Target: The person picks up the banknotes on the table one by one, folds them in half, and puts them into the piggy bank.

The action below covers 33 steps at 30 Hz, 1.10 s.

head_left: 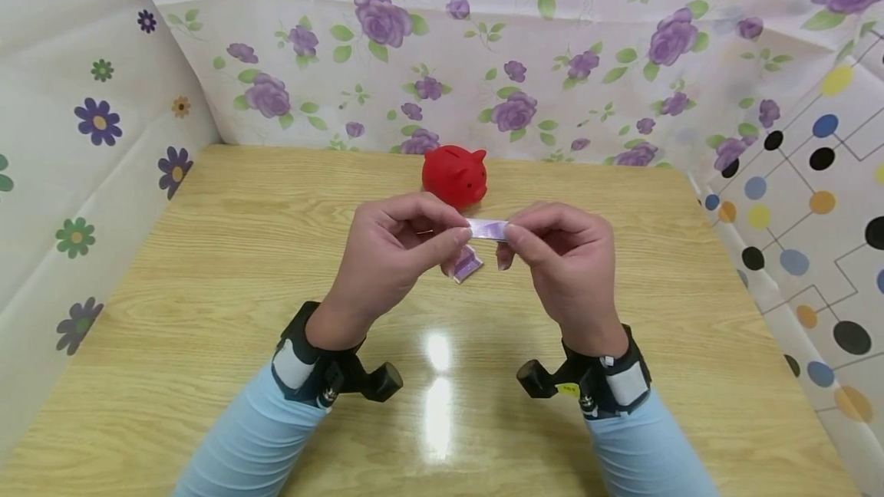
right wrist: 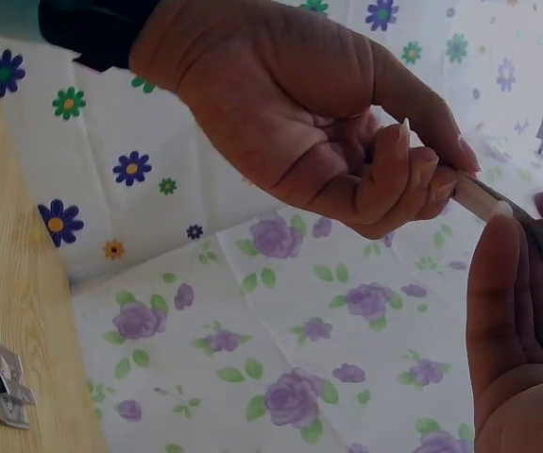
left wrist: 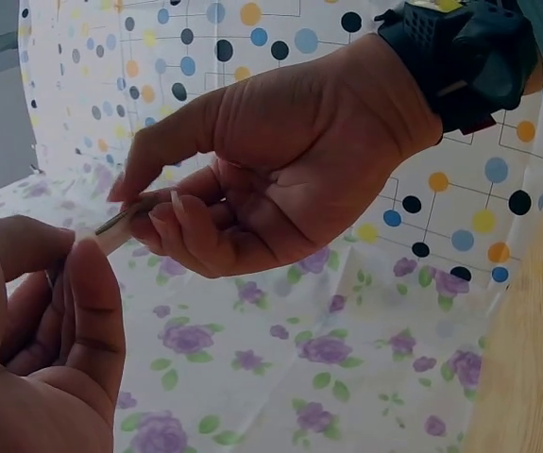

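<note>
A narrow folded strip of shiny white and purple paper [head_left: 487,229] is stretched level between my two hands above the table. My left hand [head_left: 395,255] pinches its left end between thumb and fingers. The right end is pinched the same way by my right hand [head_left: 572,263]. In the right wrist view the strip [right wrist: 479,197] looks thin and layered, its ends hidden by the fingers. Below, partly behind the left fingers, a small folded purple and white paper [head_left: 467,264] lies on the table; the right wrist view shows this folded paper [right wrist: 8,385] with a raised band across its middle.
Beyond the hands a red piggy bank [head_left: 453,176] stands near the back of the wooden table [head_left: 207,267]. Patterned sheets hang behind and at both sides, the floral sheet [head_left: 387,83] meeting the table's back edge.
</note>
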### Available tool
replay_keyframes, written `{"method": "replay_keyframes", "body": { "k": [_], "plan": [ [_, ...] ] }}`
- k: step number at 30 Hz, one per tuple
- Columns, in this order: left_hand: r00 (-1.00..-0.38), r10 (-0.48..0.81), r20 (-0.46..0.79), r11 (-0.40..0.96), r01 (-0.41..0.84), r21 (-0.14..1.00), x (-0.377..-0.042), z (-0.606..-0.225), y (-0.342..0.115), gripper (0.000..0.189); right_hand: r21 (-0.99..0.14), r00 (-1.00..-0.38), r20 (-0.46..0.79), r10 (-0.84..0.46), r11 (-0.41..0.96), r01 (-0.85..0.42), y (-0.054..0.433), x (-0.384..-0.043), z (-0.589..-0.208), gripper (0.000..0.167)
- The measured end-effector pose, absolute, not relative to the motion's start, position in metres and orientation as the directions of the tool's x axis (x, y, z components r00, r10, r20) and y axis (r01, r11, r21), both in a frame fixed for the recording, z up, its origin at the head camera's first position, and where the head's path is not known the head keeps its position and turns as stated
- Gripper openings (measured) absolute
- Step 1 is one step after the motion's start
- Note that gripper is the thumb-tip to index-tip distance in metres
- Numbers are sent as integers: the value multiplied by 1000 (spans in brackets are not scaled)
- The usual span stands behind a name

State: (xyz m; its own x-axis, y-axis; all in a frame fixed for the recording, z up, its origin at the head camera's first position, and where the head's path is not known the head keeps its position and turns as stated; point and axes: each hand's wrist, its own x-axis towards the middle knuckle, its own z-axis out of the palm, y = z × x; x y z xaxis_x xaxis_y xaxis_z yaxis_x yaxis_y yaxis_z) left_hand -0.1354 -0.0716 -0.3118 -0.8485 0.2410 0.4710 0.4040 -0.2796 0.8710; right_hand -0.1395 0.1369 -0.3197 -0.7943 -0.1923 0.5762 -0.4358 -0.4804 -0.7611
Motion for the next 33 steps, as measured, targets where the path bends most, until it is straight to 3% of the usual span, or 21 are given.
{"method": "replay_keyframes", "body": {
  "k": [5, 10, 19, 29, 33],
  "plan": [
    [-853, 231, 468, -239, 417, 877, -135, -312, -72, 19, -799, -811, 572, -119, -305, -518, 136, -135, -319, 21],
    [-837, 251, 486, -224, 438, 871, -134, -314, -71, 19, -778, -772, 622, -128, -206, -593, 136, -135, -319, 24],
    [-809, 282, 517, -164, 490, 856, -127, -314, -67, 13, -788, -736, 615, -284, -191, -585, 134, -136, -319, 20],
    [-775, 270, 572, -136, 558, 819, -127, -315, -66, 9, -756, -700, 654, -286, -252, -604, 132, -136, -320, 5],
    [-771, 274, 574, -168, 550, 818, -130, -314, -64, 7, -773, -726, 634, -266, -233, -590, 133, -135, -320, 7]
  ]
}}
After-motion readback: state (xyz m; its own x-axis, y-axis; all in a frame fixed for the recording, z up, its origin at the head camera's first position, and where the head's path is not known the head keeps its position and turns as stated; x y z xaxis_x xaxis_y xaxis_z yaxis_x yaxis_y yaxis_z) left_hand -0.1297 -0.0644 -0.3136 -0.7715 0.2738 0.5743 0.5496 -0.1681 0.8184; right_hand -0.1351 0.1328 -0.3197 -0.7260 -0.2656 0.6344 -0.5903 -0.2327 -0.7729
